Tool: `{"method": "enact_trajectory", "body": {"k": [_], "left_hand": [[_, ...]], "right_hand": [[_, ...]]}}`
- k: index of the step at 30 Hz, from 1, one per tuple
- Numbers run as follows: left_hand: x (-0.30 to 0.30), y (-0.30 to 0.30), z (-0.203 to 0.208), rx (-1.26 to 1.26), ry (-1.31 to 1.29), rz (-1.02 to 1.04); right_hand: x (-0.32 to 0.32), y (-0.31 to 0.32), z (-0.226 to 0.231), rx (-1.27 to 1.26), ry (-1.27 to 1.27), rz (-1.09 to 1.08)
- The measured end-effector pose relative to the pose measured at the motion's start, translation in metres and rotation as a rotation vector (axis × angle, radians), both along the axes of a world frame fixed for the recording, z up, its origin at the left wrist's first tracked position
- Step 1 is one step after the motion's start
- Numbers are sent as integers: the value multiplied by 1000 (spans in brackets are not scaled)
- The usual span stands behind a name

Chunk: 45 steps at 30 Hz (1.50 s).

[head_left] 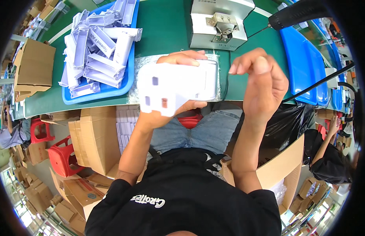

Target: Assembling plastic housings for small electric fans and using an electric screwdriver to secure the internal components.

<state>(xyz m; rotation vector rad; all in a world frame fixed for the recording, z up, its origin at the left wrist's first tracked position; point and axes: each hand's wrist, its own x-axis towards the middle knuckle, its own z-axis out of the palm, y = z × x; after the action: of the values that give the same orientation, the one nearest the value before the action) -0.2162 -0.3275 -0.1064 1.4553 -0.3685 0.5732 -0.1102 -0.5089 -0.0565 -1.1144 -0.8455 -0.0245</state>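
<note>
The green workbench (162, 35), blue parts tray (107, 94) and cardboard boxes (96, 137) show an assembly workshop

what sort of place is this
Probably a small factory or assembly workshop: a blue tray heaped with loose white plastic parts sits on a green bench, a black driver-like tool points in at upper right, and cardboard boxes stand around.

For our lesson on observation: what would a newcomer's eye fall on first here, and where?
Probably the glaring white housing with squarish openings, in the left hand near the picture's middle. Next, perhaps, the blue tray at upper left, heaped with white plastic parts. The right hand is raised to the housing's right, apart from it.
</note>
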Motion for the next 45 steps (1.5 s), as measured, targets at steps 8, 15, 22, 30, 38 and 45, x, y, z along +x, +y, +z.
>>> {"method": "enact_trajectory", "body": {"k": [8,15,22,30,38,45], "left_hand": [[5,-4,-4,-313,-76,-182],[-4,-11,3,-787,163,-300],[-5,-8,1,-972,197,-433],[-8,-13,13,-1368,174,-534],[-9,-12,29,-1390,165,-518],[-26,0,18,-341,100,166]], "right_hand": [[-14,-6,-10,-43,131,4],[-20,-6,-11,-123,64,14],[-23,-5,-9,-150,26,-5],[-23,-4,-11,-160,19,-23],[-22,-2,-17,-157,3,-15],[-5,-1,-16,-253,125,-300]]}}
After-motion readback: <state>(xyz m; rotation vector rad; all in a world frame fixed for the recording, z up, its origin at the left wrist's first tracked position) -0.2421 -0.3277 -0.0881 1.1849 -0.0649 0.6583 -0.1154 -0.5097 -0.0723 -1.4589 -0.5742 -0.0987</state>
